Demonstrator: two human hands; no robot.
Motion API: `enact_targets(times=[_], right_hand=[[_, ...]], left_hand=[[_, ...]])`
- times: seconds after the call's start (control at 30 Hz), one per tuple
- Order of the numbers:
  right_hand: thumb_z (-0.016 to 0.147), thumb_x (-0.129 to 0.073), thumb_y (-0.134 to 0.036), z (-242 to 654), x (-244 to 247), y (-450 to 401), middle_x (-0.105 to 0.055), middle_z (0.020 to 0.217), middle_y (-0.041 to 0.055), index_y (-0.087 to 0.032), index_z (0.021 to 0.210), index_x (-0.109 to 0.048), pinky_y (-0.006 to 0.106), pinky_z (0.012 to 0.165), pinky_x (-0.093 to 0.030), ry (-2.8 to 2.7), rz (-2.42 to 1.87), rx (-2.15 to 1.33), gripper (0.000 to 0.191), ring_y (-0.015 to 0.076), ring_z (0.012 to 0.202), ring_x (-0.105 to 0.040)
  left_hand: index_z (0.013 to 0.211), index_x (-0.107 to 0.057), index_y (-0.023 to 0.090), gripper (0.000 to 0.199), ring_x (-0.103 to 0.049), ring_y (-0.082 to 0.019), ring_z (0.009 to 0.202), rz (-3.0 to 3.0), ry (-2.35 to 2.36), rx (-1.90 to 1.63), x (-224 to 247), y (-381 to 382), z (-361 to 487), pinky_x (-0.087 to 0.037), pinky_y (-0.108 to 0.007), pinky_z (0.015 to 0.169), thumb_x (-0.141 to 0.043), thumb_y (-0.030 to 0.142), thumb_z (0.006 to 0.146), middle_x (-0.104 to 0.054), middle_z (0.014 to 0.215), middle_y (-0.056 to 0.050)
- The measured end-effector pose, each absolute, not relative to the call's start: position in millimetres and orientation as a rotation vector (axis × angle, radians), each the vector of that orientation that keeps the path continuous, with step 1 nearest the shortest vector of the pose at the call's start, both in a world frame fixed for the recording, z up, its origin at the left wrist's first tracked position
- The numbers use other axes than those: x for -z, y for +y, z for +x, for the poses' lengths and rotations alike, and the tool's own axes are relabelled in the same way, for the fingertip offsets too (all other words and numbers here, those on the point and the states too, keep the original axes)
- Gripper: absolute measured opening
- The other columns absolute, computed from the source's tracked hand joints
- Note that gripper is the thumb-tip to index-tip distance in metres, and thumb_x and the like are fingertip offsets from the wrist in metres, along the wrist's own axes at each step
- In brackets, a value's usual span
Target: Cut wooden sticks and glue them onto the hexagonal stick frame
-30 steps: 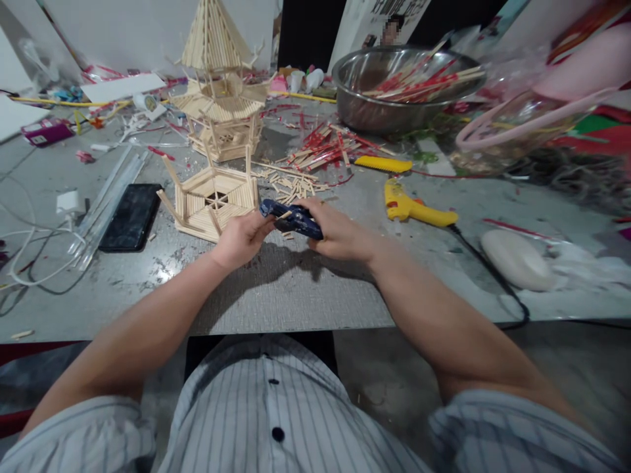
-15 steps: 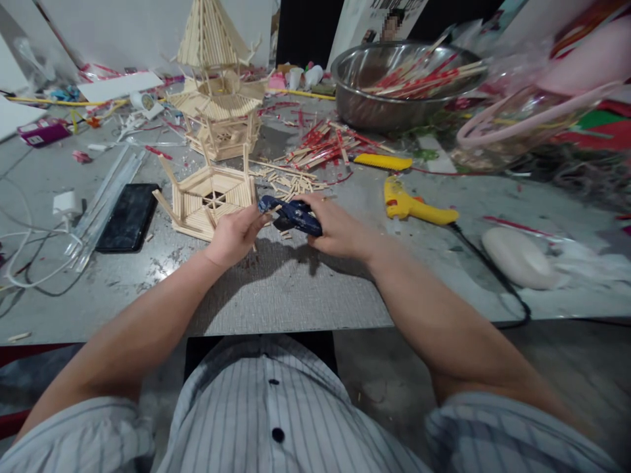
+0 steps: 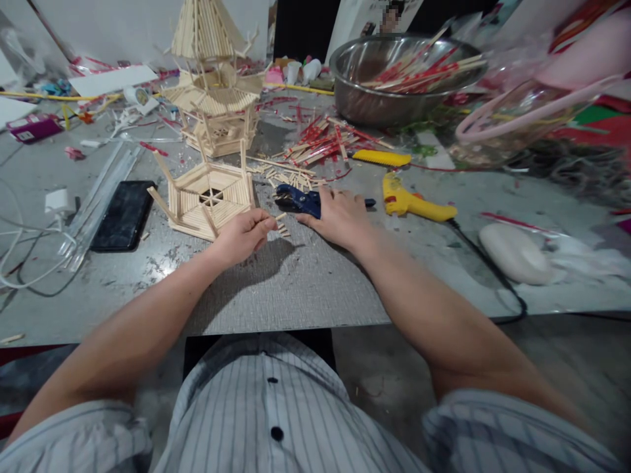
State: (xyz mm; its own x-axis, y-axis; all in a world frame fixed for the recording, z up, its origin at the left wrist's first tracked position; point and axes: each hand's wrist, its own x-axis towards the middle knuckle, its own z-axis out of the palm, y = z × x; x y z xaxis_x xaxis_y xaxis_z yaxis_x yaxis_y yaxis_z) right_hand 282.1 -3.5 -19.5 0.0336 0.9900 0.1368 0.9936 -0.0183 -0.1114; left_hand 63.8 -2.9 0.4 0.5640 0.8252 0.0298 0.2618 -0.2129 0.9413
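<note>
The hexagonal stick frame sits upright on the counter, just beside the left hand, which pinches a short wooden stick; a light pinch near one end should leave its tip visible. The right hand lies over the blue pliers, whether gripping I cannot tell; laying them flat, clear of the yellow glue gun, seems wise.

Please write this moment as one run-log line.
left hand: pinching short stick | right hand: over blue hand tool on table | hexagonal stick frame: beside left hand | yellow glue gun: lying untouched
</note>
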Motion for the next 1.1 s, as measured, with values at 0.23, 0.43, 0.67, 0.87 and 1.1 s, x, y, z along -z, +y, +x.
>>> enact_targets(times=[0.23, 0.43, 0.67, 0.87, 1.1], right_hand=[[0.093, -0.041, -0.047, 285, 17, -1, -0.054, 0.134, 0.021, -0.013, 0.137, -0.047, 0.059, 0.1, -0.034, -2.156, -1.69, 0.093, 0.055, 0.0367, 0.124, -0.048], [0.096, -0.038, -0.044, 273, 11, -13, -0.07, 0.106, 0.0115, -0.02, 0.116, -0.066, 0.043, 0.089, -0.042, -2.299, -1.067, 0.137, 0.042, 0.0255, 0.102, -0.059], [0.1, -0.034, -0.036, 265, 8, -21, -0.069, 0.08, 0.0065, -0.018, 0.088, -0.07, 0.036, 0.078, -0.035, -2.33, -1.066, 0.404, 0.042, 0.0197, 0.083, -0.055], [0.099, -0.033, -0.036, 259, 9, -27, -0.066, 0.075, 0.0053, -0.019, 0.078, -0.066, 0.036, 0.073, -0.029, -2.288, -1.186, 0.507, 0.043, 0.0188, 0.074, -0.05], [0.096, -0.036, -0.031, 257, 11, -25, -0.065, 0.073, 0.0083, -0.018, 0.076, -0.067, 0.037, 0.073, -0.032, -2.237, -1.211, 0.311, 0.039, 0.0208, 0.076, -0.051]], left_hand=[[0.079, -0.052, 0.017, 0.02, -0.031, -0.005, 0.035, 1.779, 0.992, -0.634, -1, -5, 67, -0.023, -0.019, 0.039, -0.045, 0.03, 0.092, -0.039, 0.044, 0.008], [0.077, -0.052, 0.017, 0.02, -0.036, -0.007, 0.041, 1.93, 1.058, -0.628, -4, -8, 69, -0.029, -0.02, 0.045, -0.043, 0.029, 0.091, -0.042, 0.047, 0.007], [0.074, -0.051, 0.017, 0.02, -0.04, -0.007, 0.045, 2.02, 1.044, -0.636, -5, -11, 72, -0.033, -0.02, 0.049, -0.043, 0.027, 0.091, -0.044, 0.049, 0.006], [0.075, -0.049, 0.018, 0.022, -0.039, -0.007, 0.042, 1.968, 1.026, -0.697, 3, -12, 75, -0.031, -0.019, 0.046, -0.042, 0.03, 0.092, -0.042, 0.047, 0.007], [0.072, -0.045, 0.019, 0.023, -0.038, -0.007, 0.045, 1.963, 1.02, -0.763, 8, -12, 79, -0.032, -0.02, 0.048, -0.044, 0.031, 0.092, -0.042, 0.049, 0.006]])
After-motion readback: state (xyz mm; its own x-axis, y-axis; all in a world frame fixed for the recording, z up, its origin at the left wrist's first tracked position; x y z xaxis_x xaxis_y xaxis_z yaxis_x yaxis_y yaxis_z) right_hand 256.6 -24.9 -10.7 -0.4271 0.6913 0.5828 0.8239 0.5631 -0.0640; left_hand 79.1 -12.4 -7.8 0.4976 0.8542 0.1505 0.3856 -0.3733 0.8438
